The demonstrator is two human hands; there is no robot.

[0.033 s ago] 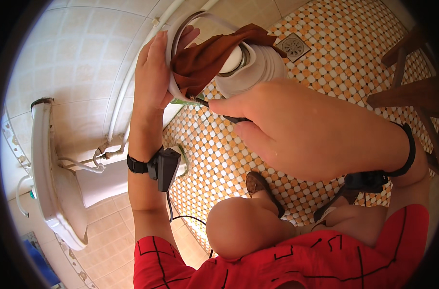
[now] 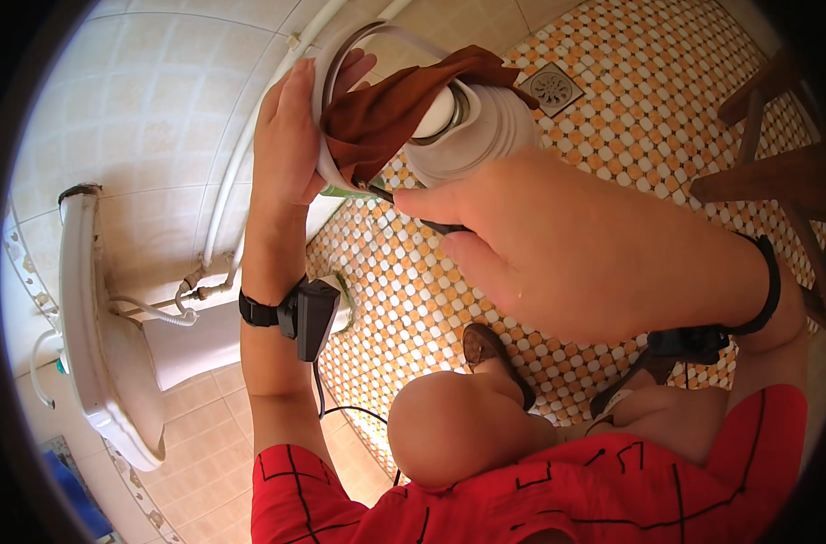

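My left hand [image 2: 290,136] is closed around a white plastic ring-shaped piece [image 2: 327,86] near the wall, fingertips showing at its top. A brown cloth [image 2: 381,122] lies across the ring, draping right toward a white ribbed container [image 2: 503,127]. A round white cap-like part [image 2: 434,113] sits in the container's metal-looking neck. In the middle, my right hand [image 2: 558,245] pinches a slim black-handled tool [image 2: 440,224]. Its thin end reaches the ring's lower edge beside the cloth; what kind of tool it is I cannot make out. The right hand hides part of the container.
A white sink [image 2: 127,363] with a hose stands at left, and white pipes [image 2: 236,172] run along the tiled wall. A floor drain [image 2: 552,88] lies beyond the container. Brown wooden furniture legs [image 2: 776,172] stand at right. A cable [image 2: 354,410] hangs below my left wrist.
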